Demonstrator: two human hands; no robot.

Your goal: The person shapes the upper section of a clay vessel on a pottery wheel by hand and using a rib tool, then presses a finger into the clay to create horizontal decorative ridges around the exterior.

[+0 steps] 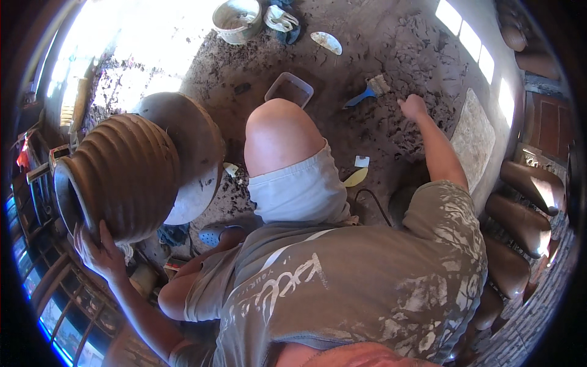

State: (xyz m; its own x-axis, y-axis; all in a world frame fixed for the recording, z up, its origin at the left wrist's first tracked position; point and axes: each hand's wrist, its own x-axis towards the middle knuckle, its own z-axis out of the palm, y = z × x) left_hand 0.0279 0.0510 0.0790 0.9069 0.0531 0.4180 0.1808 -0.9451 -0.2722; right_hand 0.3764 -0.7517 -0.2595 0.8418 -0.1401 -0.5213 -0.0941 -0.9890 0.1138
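Note:
A large ribbed brown clay pot [122,174] stands on a round wheel [195,140] at my left, its mouth toward the lower left. My left hand [101,254] is at the pot's rim, thumb against the outer wall and fingers at the mouth. My right hand [414,107] is stretched far out to the right, above floor strewn with clay scraps [422,73]. Its fingers are curled together; whether anything small is in them does not show. Closest to it lies a wide brush [370,90] with a blue handle, apart from the hand.
A shallow tray [289,89] sits beyond my knee. Farther off stand a pale bucket [237,21] and a cloth [281,19], with a whitish curved piece [326,43] nearby. A yellow leaf-shaped piece [356,177] lies by my thigh. Several brown pots [526,223] line the right side.

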